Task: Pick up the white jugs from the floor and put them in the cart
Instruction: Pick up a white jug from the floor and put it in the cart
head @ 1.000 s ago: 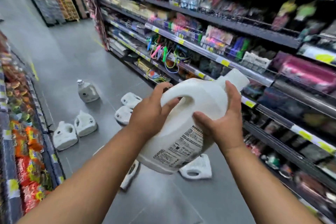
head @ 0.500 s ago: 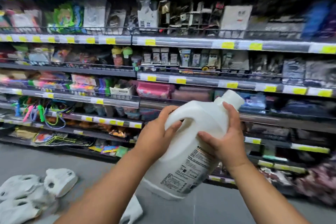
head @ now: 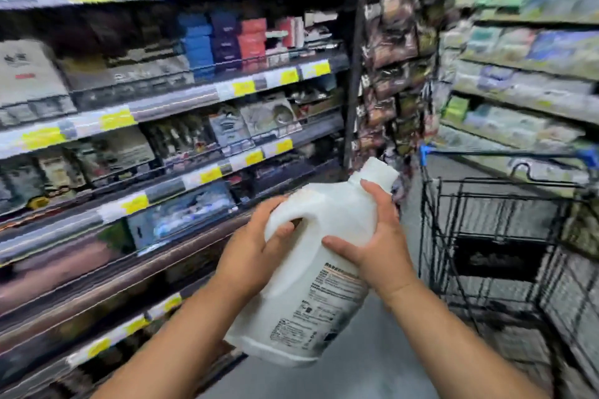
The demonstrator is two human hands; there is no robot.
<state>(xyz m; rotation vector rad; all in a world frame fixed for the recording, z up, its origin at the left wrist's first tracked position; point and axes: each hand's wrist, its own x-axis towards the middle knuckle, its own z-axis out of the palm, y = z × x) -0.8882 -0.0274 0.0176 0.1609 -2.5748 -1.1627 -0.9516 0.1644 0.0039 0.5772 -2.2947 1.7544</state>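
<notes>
**One jug in hand, cart just ahead**

Head view: a white jug (head: pixel 311 272) is off the floor and held up in front of the chest, tilted so its capped neck points up and to the right, toward the cart (head: pixel 486 236). The cart stands near, to the right, its black wire basket with blue trim facing the person; what shows of the basket looks bare, though blur and the frame edge hide much of it. So I judge this jug as picked up but not yet placed. No other jugs show in this frame, so how many remain on the floor cannot be told.

The left hand (head: pixel 256 246) wraps the handle side, thumb over the top of the loop and fingers curled in under it. The right hand (head: pixel 372 243) clasps the shoulder of the jug near the neck, thumb lying across the front above the printed label. Both forearms reach forward, slightly bent, angled toward the cart. Store shelves (head: pixel 162 100) run along the left, apart from the jug
</notes>
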